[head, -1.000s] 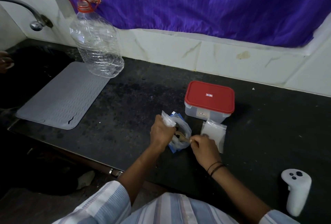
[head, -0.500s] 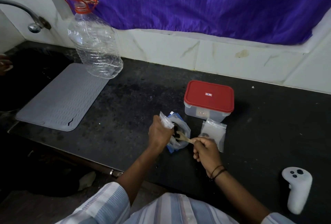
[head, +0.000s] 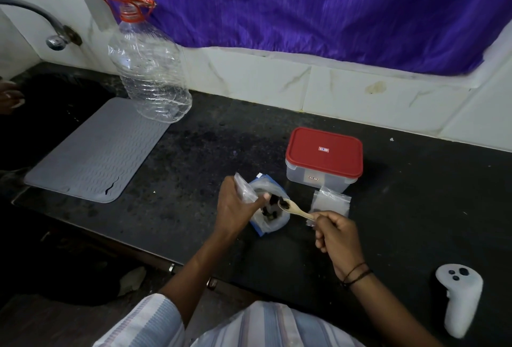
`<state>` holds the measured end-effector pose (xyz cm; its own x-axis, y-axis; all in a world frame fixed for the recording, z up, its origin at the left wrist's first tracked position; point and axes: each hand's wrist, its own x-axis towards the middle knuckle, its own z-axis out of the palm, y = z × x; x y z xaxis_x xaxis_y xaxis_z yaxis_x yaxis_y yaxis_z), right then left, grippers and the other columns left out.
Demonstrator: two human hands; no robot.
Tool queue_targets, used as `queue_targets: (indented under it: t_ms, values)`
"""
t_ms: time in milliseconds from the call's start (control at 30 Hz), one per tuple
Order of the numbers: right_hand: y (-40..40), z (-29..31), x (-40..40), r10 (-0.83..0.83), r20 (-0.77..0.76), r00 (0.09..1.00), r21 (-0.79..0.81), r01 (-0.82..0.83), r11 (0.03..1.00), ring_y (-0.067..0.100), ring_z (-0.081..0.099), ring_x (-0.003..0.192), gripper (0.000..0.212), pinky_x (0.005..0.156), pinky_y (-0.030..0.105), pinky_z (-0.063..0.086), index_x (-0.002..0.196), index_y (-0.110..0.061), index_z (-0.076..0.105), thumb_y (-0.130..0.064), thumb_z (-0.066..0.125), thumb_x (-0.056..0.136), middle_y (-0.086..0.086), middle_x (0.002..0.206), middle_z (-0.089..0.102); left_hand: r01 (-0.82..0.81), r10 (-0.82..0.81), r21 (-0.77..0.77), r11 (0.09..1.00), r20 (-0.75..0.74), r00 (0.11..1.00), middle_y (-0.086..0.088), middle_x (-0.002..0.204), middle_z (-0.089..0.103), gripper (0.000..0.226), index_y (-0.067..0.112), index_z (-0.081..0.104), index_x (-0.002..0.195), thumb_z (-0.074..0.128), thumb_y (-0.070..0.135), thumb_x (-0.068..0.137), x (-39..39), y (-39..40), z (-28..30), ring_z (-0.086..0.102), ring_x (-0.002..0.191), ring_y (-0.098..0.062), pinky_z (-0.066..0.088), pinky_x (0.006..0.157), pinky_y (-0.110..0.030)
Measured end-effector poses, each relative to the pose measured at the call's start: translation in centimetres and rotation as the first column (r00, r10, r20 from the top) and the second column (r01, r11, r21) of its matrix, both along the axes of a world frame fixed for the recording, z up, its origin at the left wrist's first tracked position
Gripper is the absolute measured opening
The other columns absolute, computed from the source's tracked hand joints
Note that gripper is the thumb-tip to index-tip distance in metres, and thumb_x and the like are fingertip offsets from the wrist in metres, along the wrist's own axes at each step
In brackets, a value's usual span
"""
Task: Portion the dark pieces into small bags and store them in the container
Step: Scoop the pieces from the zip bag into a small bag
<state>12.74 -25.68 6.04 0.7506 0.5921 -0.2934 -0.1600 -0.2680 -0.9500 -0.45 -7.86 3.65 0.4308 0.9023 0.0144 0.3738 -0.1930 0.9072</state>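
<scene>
Lifted from the big bag, the spoon in the right hand's clenched fingers is carrying dark pieces; left hand fingers are pinching a small bag ready.

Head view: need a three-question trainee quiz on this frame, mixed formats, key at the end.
1. True or false: the container has its red lid on.
2. Which hand holds the wooden spoon? A) left hand B) right hand C) neither
3. Fill in: the spoon's bowl carries dark pieces over the open ____ bag.

Key: 1 true. 2 B. 3 large. The left hand grips a small bag.
</scene>
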Motion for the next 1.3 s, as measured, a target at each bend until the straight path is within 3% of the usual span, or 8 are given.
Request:
queue_targets:
  t_ms: [267, 400, 567, 667, 867, 967, 1100, 1300]
  values:
    - [0.2, 4.8, -0.3, 0.034, -0.003, 0.999, 0.086, -0.033, 0.996, 0.013, 0.041, 0.044, 0.022, 0.042, 0.026, 0.030, 0.084, -0.009, 0.072, -0.006, 0.052, 0.094, 0.003, 0.052, 0.048, 0.029, -0.033, 0.247, 0.968, 0.012, 0.999, 0.003, 0.086, 0.057, 0.035, 0.023, 0.051, 0.088, 0.084, 0.018, 0.077, -0.4, -0.3, 2.0, 0.056, 0.076, -0.011, 0.048, 0.064, -0.024]
    - [0.9, 6.9, -0.7, 0.090, 0.009, 0.996, 0.126, -0.091, 0.988, 0.012, 0.042, 0.045, 0.019, 0.041, 0.024, 0.032, 0.088, -0.008, 0.072, -0.007, 0.054, 0.095, 0.002, 0.052, 0.047, 0.110, -0.103, 0.322, 0.940, -0.039, 0.994, -0.006, 0.087, 0.061, 0.027, 0.010, 0.059, 0.094, 0.081, 0.007, 0.078, -0.1, -1.0, 3.3, 0.062, 0.078, -0.025, 0.056, 0.069, -0.040]
    - [1.5, 7.3, -1.2, 0.121, 0.069, 0.990, 0.120, -0.129, 0.984, 0.015, 0.043, 0.044, 0.020, 0.040, 0.023, 0.034, 0.088, -0.008, 0.072, -0.007, 0.054, 0.095, 0.002, 0.051, 0.049, 0.234, -0.237, 0.483, 0.844, -0.056, 0.970, -0.023, 0.061, 0.061, 0.024, 0.003, 0.058, 0.069, 0.076, -0.009, 0.059, 0.5, -2.3, 6.0, 0.056, 0.052, -0.025, 0.050, 0.052, -0.023]
    - [1.5, 7.3, -1.1, 0.139, 0.158, 0.978, 0.095, -0.155, 0.983, 0.014, 0.046, 0.044, 0.019, 0.041, 0.020, 0.037, 0.088, -0.010, 0.073, -0.007, 0.055, 0.095, 0.002, 0.051, 0.051, 0.182, -0.181, 0.482, 0.857, -0.049, 0.982, -0.018, 0.072, 0.062, 0.032, -0.005, 0.059, 0.079, 0.068, 0.024, 0.067, 0.3, -2.0, 5.8, 0.060, 0.062, -0.032, 0.053, 0.053, -0.045]
    - [1.8, 7.0, -0.6, 0.176, 0.315, 0.933, 0.010, -0.189, 0.982, 0.012, 0.052, 0.048, 0.020, 0.049, 0.029, 0.048, 0.088, -0.018, 0.075, -0.010, 0.058, 0.094, 0.003, 0.055, 0.058, 0.245, -0.225, 0.419, 0.875, -0.096, 0.970, -0.006, 0.088, 0.061, 0.051, 0.006, 0.061, 0.096, 0.056, 0.051, 0.071, 0.1, -1.5, 4.0, 0.058, 0.077, -0.018, 0.044, 0.067, -0.026]
    - [2.1, 7.3, -0.5, 0.274, 0.564, 0.779, -0.109, -0.259, 0.960, 0.010, 0.057, 0.055, 0.018, 0.055, 0.035, 0.051, 0.092, -0.020, 0.075, -0.011, 0.060, 0.092, -0.002, 0.063, 0.064, 0.277, -0.257, 0.380, 0.883, -0.103, 0.961, -0.002, 0.092, 0.062, 0.050, 0.007, 0.062, 0.102, 0.062, 0.048, 0.074, 0.1, -1.2, 3.2, 0.057, 0.081, -0.016, 0.045, 0.070, -0.027]
    - [3.2, 8.3, -0.9, 0.452, 0.828, 0.332, -0.318, -0.385, 0.866, 0.008, 0.057, 0.068, 0.014, 0.061, 0.033, 0.050, 0.098, -0.017, 0.071, -0.018, 0.056, 0.095, -0.005, 0.076, 0.065, 0.244, -0.223, 0.382, 0.891, -0.098, 0.970, -0.001, 0.088, 0.060, 0.036, 0.010, 0.059, 0.097, 0.076, 0.036, 0.079, 0.5, -0.9, 2.7, 0.056, 0.080, -0.015, 0.047, 0.070, -0.031]
    - [4.6, 9.1, -0.6, 0.490, 0.847, 0.205, -0.356, -0.466, 0.810, 0.015, 0.063, 0.077, 0.020, 0.065, 0.039, 0.053, 0.108, -0.016, 0.068, -0.022, 0.053, 0.098, 0.000, 0.088, 0.068, 0.190, -0.191, 0.287, 0.939, -0.025, 0.981, 0.008, 0.088, 0.060, 0.039, 0.022, 0.055, 0.099, 0.068, 0.049, 0.074, 0.4, -0.3, 2.4, 0.059, 0.080, -0.008, 0.048, 0.066, -0.024]
